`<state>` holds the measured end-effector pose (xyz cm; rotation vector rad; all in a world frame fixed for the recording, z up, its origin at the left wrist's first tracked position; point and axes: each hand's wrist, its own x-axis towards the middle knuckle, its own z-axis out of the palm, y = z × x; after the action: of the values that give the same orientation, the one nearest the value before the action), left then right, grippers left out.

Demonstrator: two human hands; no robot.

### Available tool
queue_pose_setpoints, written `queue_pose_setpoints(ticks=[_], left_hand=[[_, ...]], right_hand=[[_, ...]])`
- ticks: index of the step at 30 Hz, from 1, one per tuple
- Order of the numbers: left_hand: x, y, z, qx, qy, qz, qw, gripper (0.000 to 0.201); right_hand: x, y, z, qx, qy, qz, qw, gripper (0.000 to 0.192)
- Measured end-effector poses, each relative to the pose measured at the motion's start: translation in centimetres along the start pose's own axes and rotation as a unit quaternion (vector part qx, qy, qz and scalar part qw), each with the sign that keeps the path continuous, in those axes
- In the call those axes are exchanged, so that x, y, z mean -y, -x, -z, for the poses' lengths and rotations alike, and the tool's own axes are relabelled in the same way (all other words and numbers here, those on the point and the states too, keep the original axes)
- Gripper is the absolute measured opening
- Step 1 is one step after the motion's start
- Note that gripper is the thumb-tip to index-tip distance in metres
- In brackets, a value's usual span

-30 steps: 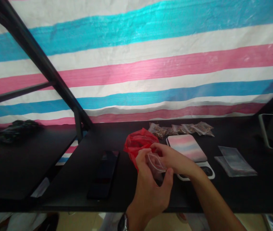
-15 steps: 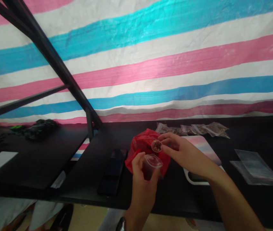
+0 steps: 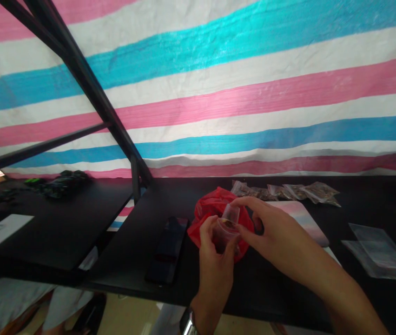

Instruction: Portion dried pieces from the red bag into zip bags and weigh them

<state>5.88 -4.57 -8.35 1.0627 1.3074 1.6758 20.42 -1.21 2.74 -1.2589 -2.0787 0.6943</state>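
Change: since half a second ago my right hand [image 3: 274,232] has brought the small clear cup [image 3: 230,215] down from above the red bag [image 3: 215,211] to the mouth of the small clear pouch [image 3: 224,232].
Left grip: my left hand [image 3: 215,260] is closed on the pouch and holds it upright above the tabletop [image 3: 288,284], in front of the red bag.
Right grip: fingers pinch the cup, tilted over the pouch mouth.
Contents: something brown is inside; I cannot tell what.
Doing it well: I judge I should keep the pouch mouth wide and tilt slowly, so nothing falls beside.
Nearby: filled packets [image 3: 285,190] lie behind, empty bags [image 3: 379,253] to the right, a dark phone [image 3: 168,249] to the left.
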Motion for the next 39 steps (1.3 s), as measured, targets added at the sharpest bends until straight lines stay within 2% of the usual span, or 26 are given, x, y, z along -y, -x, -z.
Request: queue_pose_setpoints(ticks=[3, 8, 13, 16, 19, 22, 25, 28, 30, 32, 34, 36, 39], left_hand=[[0.1, 0.0, 0.1, 0.007, -0.018, -0.019, 1.0, 0.055], [-0.2, -0.1, 0.2, 0.029, -0.051, -0.08, 0.995, 0.037], [-0.1, -0.1, 0.6, -0.011, -0.06, -0.106, 0.993, 0.046], [0.2, 0.1, 1.1, -0.02, -0.083, -0.157, 0.984, 0.048], [0.3, 0.4, 1.6, -0.012, -0.092, -0.173, 0.981, 0.047], [0.3, 0.6, 1.9, -0.02, -0.088, -0.178, 0.98, 0.047], [-0.5, 0.8, 2.3, -0.066, -0.09, -0.208, 0.972, 0.045], [-2.0, 1.8, 2.6, -0.11, -0.085, -0.23, 0.963, 0.042], [-2.9, 3.3, 2.4, -0.133, -0.087, -0.21, 0.965, 0.041], [-3.1, 5.1, 1.9, -0.161, -0.085, -0.129, 0.975, 0.041], [-2.5, 6.9, 1.2, -0.134, -0.07, -0.047, 0.987, 0.048], [-1.6, 8.0, 0.6, -0.118, -0.051, 0.015, 0.992, 0.054], [-0.5, 7.7, 0.4, -0.109, -0.016, 0.062, 0.992, 0.056]], right_hand=[[0.0, 0.1, 0.0, -0.013, 0.041, -0.002, 0.999, 0.042], [0.4, -0.1, 0.1, -0.02, 0.061, 0.014, 0.998, 0.041], [0.7, 0.2, 0.7, -0.063, 0.021, 0.029, 0.997, 0.038], [1.0, 0.5, 1.0, -0.04, -0.005, 0.035, 0.999, 0.037], [1.2, 0.5, 1.1, -0.01, -0.03, 0.031, 0.999, 0.035], [0.8, 0.0, 0.6, -0.028, -0.069, 0.011, 0.997, 0.036], [-0.3, -1.0, -0.7, -0.073, -0.114, -0.002, 0.991, 0.031], [-1.6, -1.7, -2.6, -0.028, -0.143, 0.009, 0.989, 0.025], [-2.0, -1.8, -3.7, 0.017, -0.121, 0.013, 0.992, 0.027], [-2.2, -1.7, -4.3, 0.05, -0.083, -0.003, 0.995, 0.036], [-2.1, -1.4, -4.1, 0.077, -0.068, -0.024, 0.994, 0.044], [-1.9, -1.0, -3.5, 0.095, -0.083, -0.032, 0.992, 0.042], [-2.1, -0.5, -2.8, 0.133, -0.125, -0.029, 0.983, 0.035]])
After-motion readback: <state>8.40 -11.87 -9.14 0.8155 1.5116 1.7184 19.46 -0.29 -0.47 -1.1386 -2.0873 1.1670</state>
